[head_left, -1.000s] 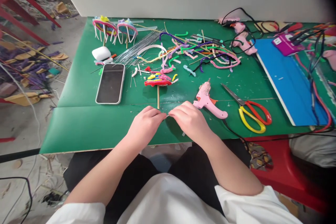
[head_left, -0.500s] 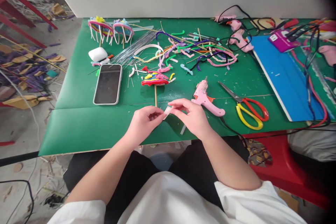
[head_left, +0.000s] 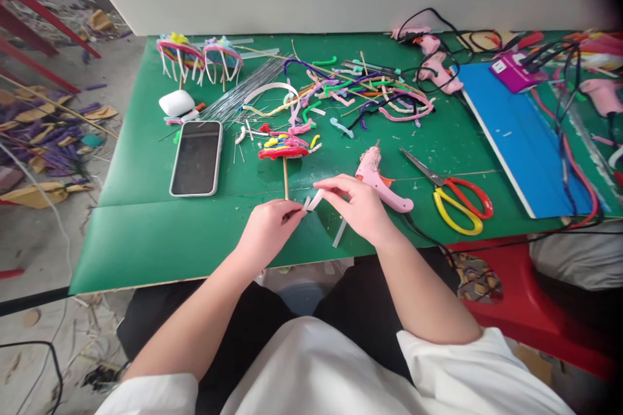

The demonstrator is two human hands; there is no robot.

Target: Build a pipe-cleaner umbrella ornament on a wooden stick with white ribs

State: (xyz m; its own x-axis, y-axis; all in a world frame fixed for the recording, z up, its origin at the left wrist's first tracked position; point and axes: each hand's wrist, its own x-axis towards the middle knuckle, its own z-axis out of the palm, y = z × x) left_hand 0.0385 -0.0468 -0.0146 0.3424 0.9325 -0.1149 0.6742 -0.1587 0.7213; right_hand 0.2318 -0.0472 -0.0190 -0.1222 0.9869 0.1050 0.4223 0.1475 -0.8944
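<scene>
Pinching two white strips [head_left: 315, 200], one in the fingertips of each, the left hand [head_left: 267, 230] and the right hand [head_left: 360, 209] are close together over the near part of the green worktop [head_left: 150, 233]; the strips are between them, and whether they touch is too small to tell. At 11 o'clock from the strips, a miniature pipe-cleaner parasol [head_left: 283, 152] points its wooden stick at the left hand. A loose pale strip [head_left: 339, 233] lies at 5 o'clock, close to the right hand. A pink glue gun [head_left: 378, 183] lies at 3 o'clock, just beside that hand, with scissors [head_left: 439, 182] farther out the same way. A smartphone [head_left: 195, 159] lies at 10 o'clock. Farther off, pipe cleaners [head_left: 341, 86] tangle at 1 o'clock, metal wires [head_left: 248, 87] and two fringed parasols [head_left: 180, 55] are at 11, and a blue board [head_left: 503, 136] is at 2.
</scene>
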